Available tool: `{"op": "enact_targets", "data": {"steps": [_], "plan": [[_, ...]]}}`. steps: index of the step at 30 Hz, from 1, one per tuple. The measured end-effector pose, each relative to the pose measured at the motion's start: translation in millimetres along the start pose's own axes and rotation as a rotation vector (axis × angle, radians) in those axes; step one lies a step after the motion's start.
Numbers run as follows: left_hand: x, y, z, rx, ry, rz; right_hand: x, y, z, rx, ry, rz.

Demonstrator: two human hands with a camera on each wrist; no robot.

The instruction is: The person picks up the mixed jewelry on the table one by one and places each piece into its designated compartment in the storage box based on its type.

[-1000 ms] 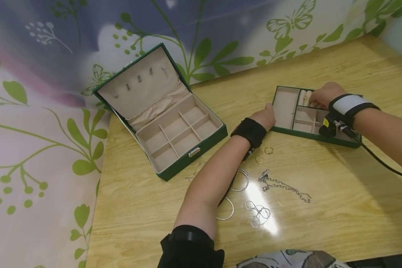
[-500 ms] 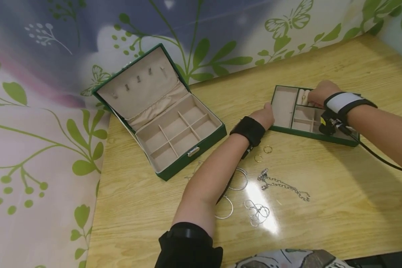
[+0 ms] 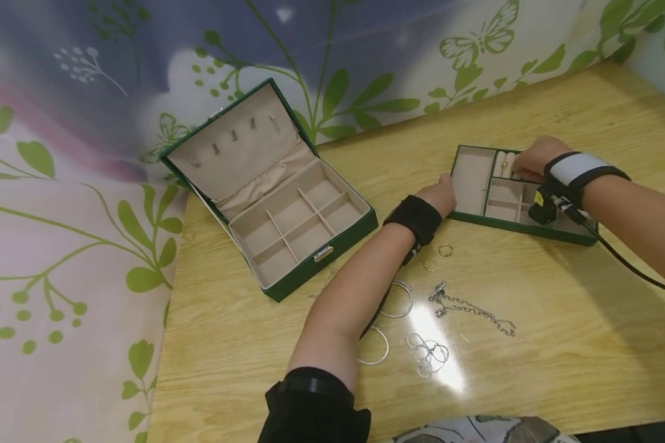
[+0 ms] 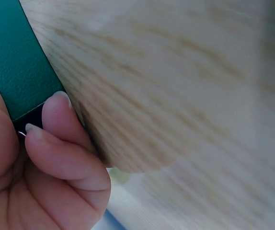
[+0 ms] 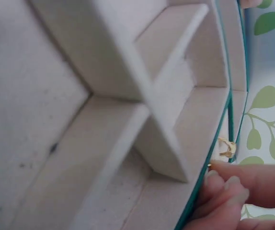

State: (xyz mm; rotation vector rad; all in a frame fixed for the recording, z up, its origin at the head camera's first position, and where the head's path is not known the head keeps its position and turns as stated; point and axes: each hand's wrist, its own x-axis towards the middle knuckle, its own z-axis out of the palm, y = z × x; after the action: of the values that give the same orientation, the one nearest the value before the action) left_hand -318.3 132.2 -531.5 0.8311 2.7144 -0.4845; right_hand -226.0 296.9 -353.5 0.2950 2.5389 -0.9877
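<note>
My left hand (image 3: 439, 197) grips the left end of a green jewelry tray (image 3: 523, 227), with fingers curled at its corner (image 4: 29, 105) in the left wrist view. At the tray's padded ring rolls (image 3: 504, 164), my right hand (image 3: 542, 159) has its fingertips pinched together. A speck of gold shows at those fingertips (image 5: 214, 178) in the right wrist view, apparently a ring mostly hidden by them. Just beside it, another gold ring (image 5: 228, 147) sits in the roll slot. Two gold rings (image 3: 446, 250) lie on the table below the tray.
A green jewelry box (image 3: 321, 271) stands with its lid up on the left, showing divided compartments. Silver bangles (image 3: 386, 344), a chain (image 3: 471, 307) and a tangled silver piece (image 3: 429, 355) lie near my left forearm. A cable trails from the right wrist camera (image 3: 543, 209).
The head view shifts slightly. Both hands stay at the tray, the right one still at the ring rolls with little visible movement.
</note>
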Motion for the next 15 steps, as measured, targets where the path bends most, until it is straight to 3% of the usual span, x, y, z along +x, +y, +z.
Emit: {"op": "enact_targets", "data": {"steps": [1,3,8,10,13,15], "plan": [[-0.6,0.3,-0.3,-0.088,0.011,-0.024,0.1,0.7,-0.2,-0.004,-0.005,-0.001],[0.9,0.8,1.2,-0.161,0.007,-0.061,-0.3,2.2,-0.7,0.002,-0.011,0.005],[5.6,1.6,4.1,-0.154,-0.013,-0.063,-6.8,4.6,-2.9,0.054,-0.037,0.004],[5.9,0.7,5.4,-0.074,-0.014,-0.020,-11.1,5.6,-2.8,0.065,-0.043,-0.015],[8.4,-2.1,9.9,0.216,0.031,0.128,-18.7,5.8,-2.9,0.110,-0.028,-0.045],[11.6,-3.9,12.6,0.331,0.061,0.194,-24.4,4.3,-3.5,0.114,-0.003,-0.065]]}}
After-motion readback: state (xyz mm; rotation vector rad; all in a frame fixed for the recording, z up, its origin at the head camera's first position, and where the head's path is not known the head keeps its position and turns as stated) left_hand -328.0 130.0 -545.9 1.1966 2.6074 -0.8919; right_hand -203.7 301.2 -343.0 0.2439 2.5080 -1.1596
